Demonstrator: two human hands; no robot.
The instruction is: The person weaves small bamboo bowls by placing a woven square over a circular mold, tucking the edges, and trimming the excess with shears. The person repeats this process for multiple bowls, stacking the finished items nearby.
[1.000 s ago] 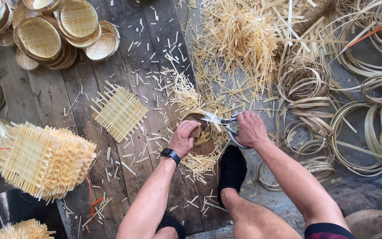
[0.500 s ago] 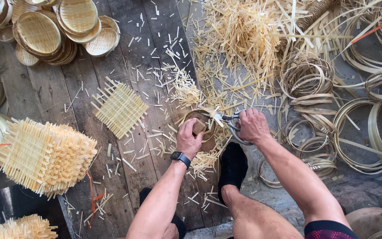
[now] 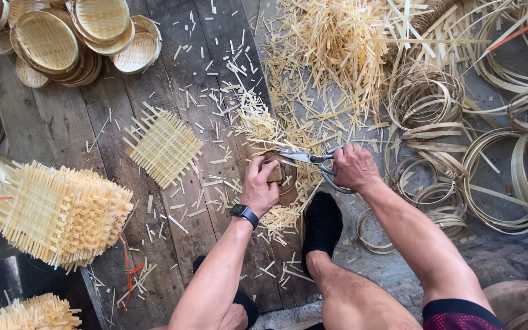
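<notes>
My left hand (image 3: 259,188), with a dark watch on the wrist, presses down on a small round woven bamboo piece (image 3: 281,178) on the plank floor. Metal scissors (image 3: 310,160) are gripped in my right hand (image 3: 354,167), their blades pointing left over the top edge of that piece. Cut bamboo ends (image 3: 282,215) lie heaped around and under it. My foot in a black sock (image 3: 321,225) rests just below the scissors.
A flat woven square mat (image 3: 164,145) lies to the left. A stack of such mats (image 3: 59,211) sits at lower left, round baskets (image 3: 68,38) at top left. Loose bamboo strips (image 3: 331,43) pile at top centre; coiled bamboo hoops (image 3: 508,165) cover the right.
The scissors and both hands have shifted slightly along the edge of the round piece; my left hand has re-seated on it. The view has drifted a little.
</notes>
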